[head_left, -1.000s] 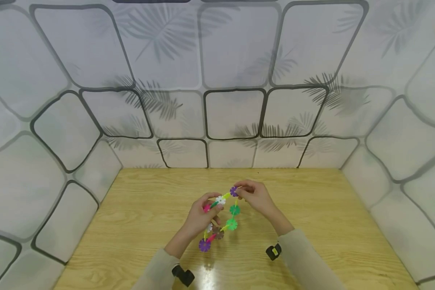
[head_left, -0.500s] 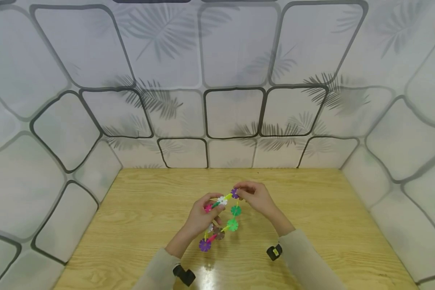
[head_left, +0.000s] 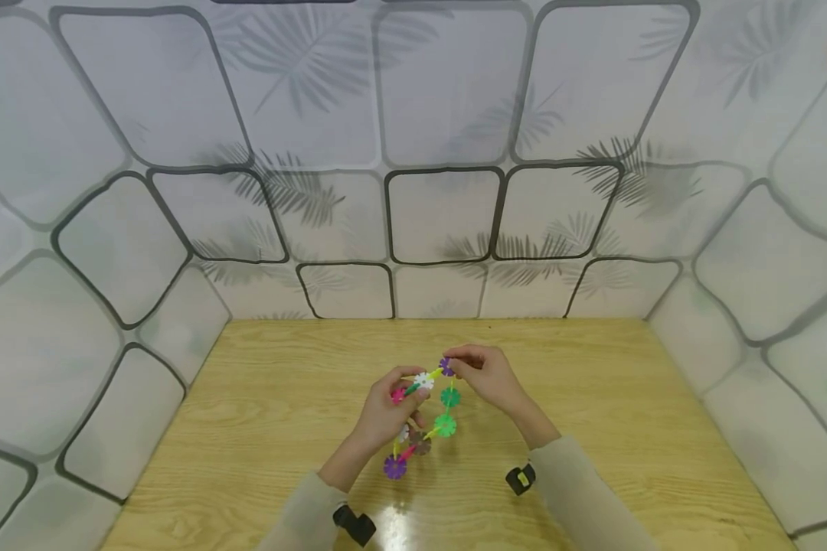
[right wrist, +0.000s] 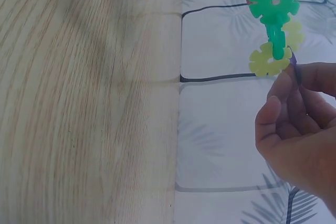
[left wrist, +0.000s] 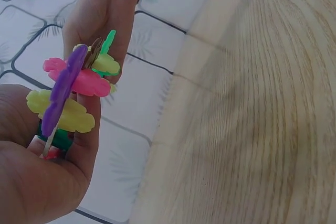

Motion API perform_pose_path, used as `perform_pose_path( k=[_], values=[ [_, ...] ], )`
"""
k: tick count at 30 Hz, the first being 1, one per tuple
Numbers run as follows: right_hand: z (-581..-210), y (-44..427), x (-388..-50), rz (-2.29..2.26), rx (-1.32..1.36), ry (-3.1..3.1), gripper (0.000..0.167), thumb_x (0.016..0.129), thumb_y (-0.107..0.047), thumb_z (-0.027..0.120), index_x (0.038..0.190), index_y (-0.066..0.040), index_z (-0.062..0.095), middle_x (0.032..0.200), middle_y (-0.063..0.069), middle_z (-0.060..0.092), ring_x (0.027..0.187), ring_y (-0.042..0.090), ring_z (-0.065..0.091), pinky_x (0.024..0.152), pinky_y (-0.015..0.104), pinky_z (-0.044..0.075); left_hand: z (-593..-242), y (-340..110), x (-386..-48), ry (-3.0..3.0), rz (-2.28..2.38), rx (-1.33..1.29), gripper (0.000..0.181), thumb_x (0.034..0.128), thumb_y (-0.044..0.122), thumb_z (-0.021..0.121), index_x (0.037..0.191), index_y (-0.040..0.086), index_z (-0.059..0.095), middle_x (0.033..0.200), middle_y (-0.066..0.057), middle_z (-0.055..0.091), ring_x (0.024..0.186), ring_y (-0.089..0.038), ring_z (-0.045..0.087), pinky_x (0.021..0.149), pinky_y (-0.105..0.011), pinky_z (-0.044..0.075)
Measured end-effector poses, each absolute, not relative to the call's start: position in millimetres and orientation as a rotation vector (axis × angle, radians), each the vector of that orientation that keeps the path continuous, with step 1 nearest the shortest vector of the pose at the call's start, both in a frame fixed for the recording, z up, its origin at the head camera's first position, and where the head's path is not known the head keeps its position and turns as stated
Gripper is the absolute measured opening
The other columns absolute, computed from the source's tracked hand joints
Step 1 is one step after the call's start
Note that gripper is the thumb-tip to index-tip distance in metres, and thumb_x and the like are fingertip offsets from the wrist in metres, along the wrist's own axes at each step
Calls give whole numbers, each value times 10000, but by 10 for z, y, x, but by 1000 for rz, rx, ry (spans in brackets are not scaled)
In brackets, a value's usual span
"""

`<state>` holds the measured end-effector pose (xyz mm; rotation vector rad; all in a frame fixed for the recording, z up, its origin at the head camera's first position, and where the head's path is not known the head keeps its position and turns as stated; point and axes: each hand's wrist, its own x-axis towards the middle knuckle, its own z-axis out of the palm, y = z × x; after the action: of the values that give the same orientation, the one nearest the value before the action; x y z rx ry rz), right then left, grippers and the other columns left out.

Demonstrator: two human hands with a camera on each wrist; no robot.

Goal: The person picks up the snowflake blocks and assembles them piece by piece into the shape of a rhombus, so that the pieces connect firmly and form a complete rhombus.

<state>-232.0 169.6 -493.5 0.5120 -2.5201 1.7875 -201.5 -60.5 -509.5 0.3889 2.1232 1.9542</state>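
A loop of linked snowflake discs is held up above the wooden table (head_left: 276,398). My left hand (head_left: 380,413) grips its upper left stretch, thumb near a white disc (head_left: 423,382) and a pink disc (head_left: 399,396). At the loop's top my right hand (head_left: 488,376) pinches a purple disc (head_left: 446,366). Green disc (head_left: 450,397), light green disc (head_left: 445,425) and brown disc (head_left: 420,443) run down the right side and bottom. Another purple disc (left wrist: 64,90) hangs lowest, joined to yellow and pink ones. The left palm hides part of the loop.
Pale walls (head_left: 448,214) with a dark stone-outline and leaf pattern stand behind the table and on both sides. Each wrist wears a black strap device, the left one (head_left: 354,525) and the right one (head_left: 521,479).
The loop's lower part and my left hand have shifted slightly to the right. My right hand keeps its pinch on the top purple disc and has barely moved.
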Motion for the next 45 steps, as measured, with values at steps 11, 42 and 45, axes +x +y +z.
perform_pose_path(
  k=[11,42,45],
  values=[
    [-4896,1706,-2307,1800,504,-2524,244,1067,-111,634,1251,8,740,1176,212,760,1002,332,757,850,259,616,-5095,-581,-2013,2099,2001,408,434,1057,140,659,1454,9,543,1141,-332,669,598,-140,682,507,-245,584],
    [-4928,1817,-2258,1801,353,-2566,430,1084,-265,623,1446,-33,613,1283,188,715,1016,235,702,845,415,621,-5014,-449,-2031,2120,2118,350,390,1059,123,646,1439,96,564,1049,-184,713,565,-148,658,500,-276,595],
    [-4976,1806,-2224,1812,362,-2597,438,1079,-252,633,1451,-23,603,1273,201,716,1008,161,695,837,393,622,-5007,-424,-2036,2112,2142,345,385,1054,116,651,1430,97,569,1033,-166,712,561,-149,660,496,-272,594]
  ],
)
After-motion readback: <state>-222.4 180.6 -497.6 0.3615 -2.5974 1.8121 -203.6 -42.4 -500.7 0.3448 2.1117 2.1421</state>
